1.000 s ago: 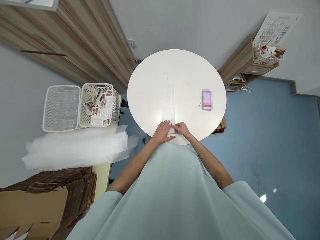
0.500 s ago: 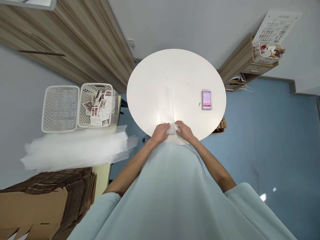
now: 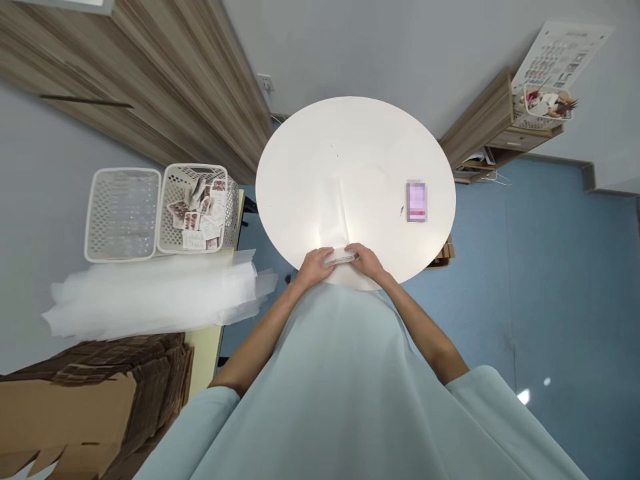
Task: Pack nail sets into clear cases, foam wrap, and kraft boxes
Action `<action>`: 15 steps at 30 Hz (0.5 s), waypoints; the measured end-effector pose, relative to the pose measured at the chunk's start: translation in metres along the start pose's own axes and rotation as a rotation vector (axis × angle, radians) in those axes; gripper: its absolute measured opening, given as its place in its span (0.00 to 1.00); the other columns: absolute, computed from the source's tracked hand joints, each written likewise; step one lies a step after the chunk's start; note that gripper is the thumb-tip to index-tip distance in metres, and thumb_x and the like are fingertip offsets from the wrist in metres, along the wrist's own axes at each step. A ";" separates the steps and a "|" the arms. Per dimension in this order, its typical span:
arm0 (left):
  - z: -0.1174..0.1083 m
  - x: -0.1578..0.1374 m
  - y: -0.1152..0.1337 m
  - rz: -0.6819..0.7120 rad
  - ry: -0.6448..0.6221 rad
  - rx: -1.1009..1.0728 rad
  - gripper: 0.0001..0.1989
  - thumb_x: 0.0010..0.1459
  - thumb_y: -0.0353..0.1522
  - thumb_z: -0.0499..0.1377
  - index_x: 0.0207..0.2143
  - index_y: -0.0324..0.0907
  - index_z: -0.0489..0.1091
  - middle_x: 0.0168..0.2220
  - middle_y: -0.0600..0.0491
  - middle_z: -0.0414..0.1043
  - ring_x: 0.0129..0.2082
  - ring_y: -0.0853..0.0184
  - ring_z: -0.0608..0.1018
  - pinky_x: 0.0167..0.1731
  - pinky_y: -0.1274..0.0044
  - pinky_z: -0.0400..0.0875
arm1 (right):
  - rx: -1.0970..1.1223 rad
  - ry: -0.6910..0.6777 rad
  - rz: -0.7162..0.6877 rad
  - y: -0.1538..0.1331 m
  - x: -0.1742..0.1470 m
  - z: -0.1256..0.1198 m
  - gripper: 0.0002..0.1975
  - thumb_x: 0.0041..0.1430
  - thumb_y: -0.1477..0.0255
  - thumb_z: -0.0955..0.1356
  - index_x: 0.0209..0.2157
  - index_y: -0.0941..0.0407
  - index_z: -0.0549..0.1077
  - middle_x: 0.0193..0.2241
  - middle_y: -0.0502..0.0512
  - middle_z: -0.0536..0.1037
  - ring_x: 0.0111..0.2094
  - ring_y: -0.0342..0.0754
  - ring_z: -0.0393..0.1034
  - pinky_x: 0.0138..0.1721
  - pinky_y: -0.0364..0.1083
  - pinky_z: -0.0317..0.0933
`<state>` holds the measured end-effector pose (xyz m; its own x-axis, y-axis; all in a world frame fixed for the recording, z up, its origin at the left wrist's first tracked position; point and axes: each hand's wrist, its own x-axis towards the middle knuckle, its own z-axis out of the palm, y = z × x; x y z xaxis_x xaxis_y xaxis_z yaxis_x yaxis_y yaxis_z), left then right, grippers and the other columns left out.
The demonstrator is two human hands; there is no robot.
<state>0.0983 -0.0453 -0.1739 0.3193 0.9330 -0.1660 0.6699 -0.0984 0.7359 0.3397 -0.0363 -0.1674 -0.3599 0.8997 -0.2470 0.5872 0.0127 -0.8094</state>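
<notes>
At the near edge of the round white table (image 3: pixel 295 153), a thin translucent white sheet (image 3: pixel 332 213) lies stretched away from me. Its near end is folded into a small flat bundle (image 3: pixel 340 256), and whatever may be inside is hidden. My left hand (image 3: pixel 315 268) is closed on the left end of this bundle. On the opposite end, my right hand (image 3: pixel 367 261) pinches it between thumb and fingers. The bundle looks slightly tilted, with its near edge showing.
A phone-like blurred object (image 3: pixel 417 201) lies on the table's right. At my left are a basket of printed cards (image 3: pixel 193 233), a basket of clear plastic pieces (image 3: pixel 124 217), a pile of white sheets (image 3: pixel 155 297) and stacked flat cardboard (image 3: pixel 70 413).
The near end of the sheet, flat under my fingers before, is now turned up into a bundle between both hands. The sheet's far part slants slightly more.
</notes>
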 end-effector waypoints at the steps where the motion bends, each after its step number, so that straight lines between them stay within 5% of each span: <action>1: 0.000 -0.001 -0.001 -0.017 0.025 -0.022 0.24 0.58 0.35 0.64 0.57 0.44 0.75 0.58 0.46 0.79 0.59 0.52 0.79 0.63 0.60 0.71 | 0.009 0.002 0.006 -0.001 0.002 -0.001 0.16 0.66 0.69 0.67 0.54 0.51 0.75 0.54 0.55 0.80 0.39 0.49 0.76 0.46 0.50 0.71; 9: 0.003 0.015 0.001 -0.367 0.227 -0.243 0.17 0.63 0.39 0.65 0.52 0.44 0.72 0.52 0.48 0.81 0.47 0.57 0.84 0.50 0.67 0.78 | -0.024 0.064 0.165 -0.012 0.027 -0.004 0.13 0.70 0.62 0.67 0.48 0.53 0.78 0.46 0.55 0.82 0.37 0.49 0.74 0.43 0.48 0.68; 15: 0.007 0.031 0.006 -0.538 0.332 -0.238 0.22 0.61 0.40 0.68 0.54 0.45 0.67 0.46 0.50 0.79 0.41 0.60 0.83 0.47 0.68 0.75 | -0.105 0.096 0.328 -0.021 0.045 0.000 0.11 0.70 0.62 0.69 0.47 0.53 0.77 0.43 0.53 0.83 0.42 0.50 0.76 0.41 0.46 0.66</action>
<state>0.1175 -0.0191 -0.1795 -0.2654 0.8913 -0.3676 0.4996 0.4533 0.7382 0.3111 0.0040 -0.1618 -0.0731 0.9004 -0.4289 0.7330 -0.2431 -0.6353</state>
